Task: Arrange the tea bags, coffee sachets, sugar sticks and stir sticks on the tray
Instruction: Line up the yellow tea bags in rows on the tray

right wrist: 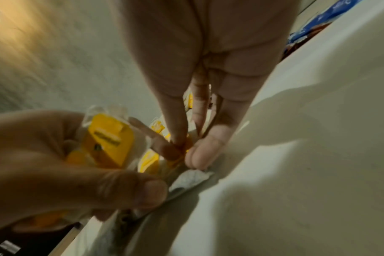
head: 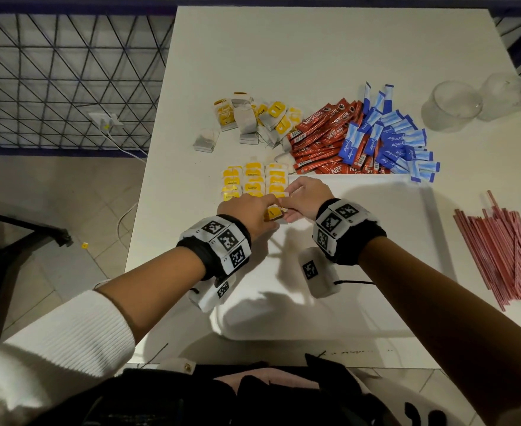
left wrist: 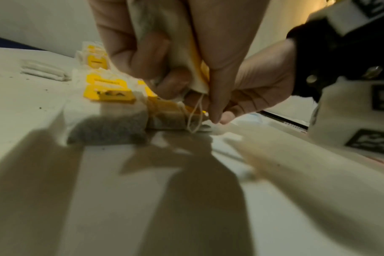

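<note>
Left hand (head: 247,207) grips a few tea bags (right wrist: 107,140), fingers curled round them; right hand (head: 307,195) pinches a bag's yellow tag at the near end of the laid-out tea bag rows (head: 253,182) on the tray (head: 376,241). From the hands: loose tea bag pile (head: 253,118) at 12 o'clock. Coffee sachets (head: 320,139) and sugar sticks (head: 391,133) at 1–2, stir sticks (head: 499,250) at 3, all on the tabletop (head: 314,50).
</note>
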Demonstrator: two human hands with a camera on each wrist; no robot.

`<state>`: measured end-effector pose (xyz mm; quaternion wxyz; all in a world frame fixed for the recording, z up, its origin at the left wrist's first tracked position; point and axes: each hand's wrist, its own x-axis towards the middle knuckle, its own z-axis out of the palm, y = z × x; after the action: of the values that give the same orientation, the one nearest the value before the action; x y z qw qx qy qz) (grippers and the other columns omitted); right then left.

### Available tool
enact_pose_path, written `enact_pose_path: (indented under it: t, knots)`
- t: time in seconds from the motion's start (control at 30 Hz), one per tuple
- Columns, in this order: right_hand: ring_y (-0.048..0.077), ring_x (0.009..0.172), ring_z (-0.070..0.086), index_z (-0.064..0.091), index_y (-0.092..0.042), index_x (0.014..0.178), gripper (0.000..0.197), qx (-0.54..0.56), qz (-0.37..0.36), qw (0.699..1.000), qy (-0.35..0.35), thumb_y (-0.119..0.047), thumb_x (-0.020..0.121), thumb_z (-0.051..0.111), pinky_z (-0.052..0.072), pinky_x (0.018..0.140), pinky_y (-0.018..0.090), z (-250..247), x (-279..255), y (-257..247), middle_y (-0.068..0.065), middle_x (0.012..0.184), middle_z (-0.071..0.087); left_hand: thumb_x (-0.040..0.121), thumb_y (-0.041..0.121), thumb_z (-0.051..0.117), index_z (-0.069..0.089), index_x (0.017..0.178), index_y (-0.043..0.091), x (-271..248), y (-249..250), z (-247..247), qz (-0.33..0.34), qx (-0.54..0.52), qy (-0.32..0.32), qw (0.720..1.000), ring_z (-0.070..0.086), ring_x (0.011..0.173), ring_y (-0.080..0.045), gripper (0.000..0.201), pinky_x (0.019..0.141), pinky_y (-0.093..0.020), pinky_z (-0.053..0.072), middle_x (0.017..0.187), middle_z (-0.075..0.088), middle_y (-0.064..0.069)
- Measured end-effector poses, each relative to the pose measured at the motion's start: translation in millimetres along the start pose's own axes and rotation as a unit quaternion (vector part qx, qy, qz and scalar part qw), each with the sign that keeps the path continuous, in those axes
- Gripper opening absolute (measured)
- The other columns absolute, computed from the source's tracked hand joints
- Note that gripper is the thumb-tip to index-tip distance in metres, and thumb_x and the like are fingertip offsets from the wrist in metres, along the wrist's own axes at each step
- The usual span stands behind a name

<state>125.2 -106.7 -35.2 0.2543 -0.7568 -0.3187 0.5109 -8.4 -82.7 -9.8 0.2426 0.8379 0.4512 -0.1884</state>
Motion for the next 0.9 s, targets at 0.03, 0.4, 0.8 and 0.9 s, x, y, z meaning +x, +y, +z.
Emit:
enact_pose_path:
  t: [0.03, 0.4, 0.8, 0.9]
  knots:
    - [0.026, 0.068, 0.067, 0.046, -0.020, 0.077, 0.024, -0.002, -0.010, 1.000, 0.019, -0.012, 0.081, 0.068, 0.056, 0.082, 0.042, 0, -1, 1, 0.011, 0.078, 0.065, 0.091, 0.044, 0.051, 0.042, 0.131, 0.033, 1, 0, 1, -0.001, 0.002, 0.007, 1.000, 0.056, 0.107, -0.028, 0.042, 0.080, -0.035, 0.044, 0.117, 0.060, -0.007]
    - [0.018, 0.085, 0.045, 0.056, -0.012, 0.104, 0.028, -0.267, -0.136, 0.954, 0.004, -0.023, 0.080, 0.067, 0.039, 0.079, 0.029, 10, -15, 12, 0.000, 0.083, 0.044, 0.087, 0.043, 0.059, 0.040, 0.126, 0.022, 5, -2, 1, -0.045, -0.052, 0.048, 0.996, 0.056, 0.104, -0.030, 0.048, 0.073, -0.032, 0.037, 0.115, 0.059, -0.009]
    - [0.016, 0.089, 0.041, 0.055, -0.012, 0.104, 0.027, -0.243, -0.170, 0.955, 0.000, -0.011, 0.079, 0.066, 0.032, 0.080, 0.024, 11, -6, 16, 0.000, 0.097, 0.037, 0.084, 0.038, 0.063, 0.049, 0.114, 0.017, -9, -40, -8, -0.100, -0.265, 0.077, 0.956, 0.059, 0.089, -0.029, 0.039, 0.074, -0.031, 0.046, 0.101, 0.062, -0.011]
    - [0.018, 0.090, 0.044, 0.056, -0.014, 0.103, 0.030, -0.228, -0.170, 0.959, 0.015, -0.015, 0.077, 0.070, 0.033, 0.080, 0.023, 11, -7, 17, 0.000, 0.097, 0.038, 0.085, 0.032, 0.062, 0.048, 0.097, 0.020, -11, -46, -11, -0.097, -0.307, 0.074, 0.944, 0.052, 0.074, -0.021, 0.022, 0.054, -0.025, 0.038, 0.088, 0.057, -0.004]
